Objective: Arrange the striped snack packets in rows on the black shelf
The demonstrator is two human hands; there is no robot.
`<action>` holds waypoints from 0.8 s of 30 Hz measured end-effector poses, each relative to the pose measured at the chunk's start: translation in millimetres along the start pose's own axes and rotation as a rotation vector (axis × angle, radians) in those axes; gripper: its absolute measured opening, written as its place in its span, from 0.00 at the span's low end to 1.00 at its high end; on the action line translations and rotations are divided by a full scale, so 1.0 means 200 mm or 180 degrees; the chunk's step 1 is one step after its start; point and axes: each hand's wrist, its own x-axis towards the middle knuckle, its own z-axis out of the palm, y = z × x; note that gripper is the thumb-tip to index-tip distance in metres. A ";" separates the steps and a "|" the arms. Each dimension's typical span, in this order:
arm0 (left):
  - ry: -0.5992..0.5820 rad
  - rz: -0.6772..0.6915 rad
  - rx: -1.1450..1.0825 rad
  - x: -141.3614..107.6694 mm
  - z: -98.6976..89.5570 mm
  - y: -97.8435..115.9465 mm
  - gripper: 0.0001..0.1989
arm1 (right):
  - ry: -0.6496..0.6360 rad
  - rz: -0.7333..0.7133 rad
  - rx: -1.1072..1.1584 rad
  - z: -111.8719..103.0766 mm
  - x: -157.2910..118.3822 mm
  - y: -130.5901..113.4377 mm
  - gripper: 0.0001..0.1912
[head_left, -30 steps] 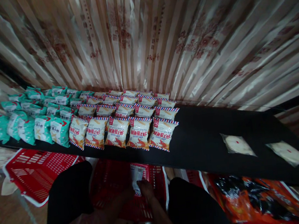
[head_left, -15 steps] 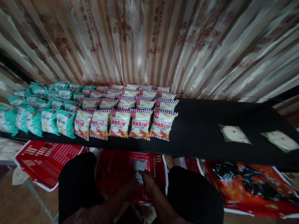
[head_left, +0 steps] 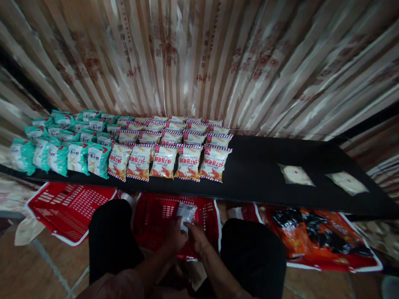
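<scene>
Between my knees, my left hand [head_left: 176,236] and my right hand [head_left: 196,237] meet over a red plastic basket [head_left: 149,217]. Both are closed on a small, shiny pale packet [head_left: 187,212]; its print is too dark to read. Beyond them, a black shelf [head_left: 255,162] bears rows of snack bags. White and orange snack bags [head_left: 185,163] with red lettering and striped edges fill the middle, and teal snack bags [head_left: 98,160] stand at the left. Most of them are upright.
Two flat, clear-wrapped white round items [head_left: 296,175] lie on the shelf's right part. A second red basket [head_left: 72,207] is tilted at the left. Under the shelf at right, another red basket [head_left: 335,263] holds orange and black packages [head_left: 313,232]. A pleated curtain [head_left: 181,51] hangs behind.
The view has shifted slightly, so the right-hand shelf items sit further left. The packet in my hands is tilted more to the right and shows more of its surface. The shelf rows look unchanged.
</scene>
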 end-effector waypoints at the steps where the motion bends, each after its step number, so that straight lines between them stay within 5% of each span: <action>1: 0.0001 -0.0048 0.0060 -0.01 -0.01 0.01 0.29 | -0.0062 0.0040 0.0153 0.01 -0.02 0.00 0.17; 12: 0.0008 0.0440 0.0586 -0.12 -0.02 -0.02 0.36 | -0.0110 0.0246 0.0951 0.05 -0.16 -0.06 0.21; 24: 0.0700 0.1351 0.0347 -0.14 -0.09 -0.09 0.28 | -0.0115 0.0281 0.0728 0.08 -0.24 -0.11 0.20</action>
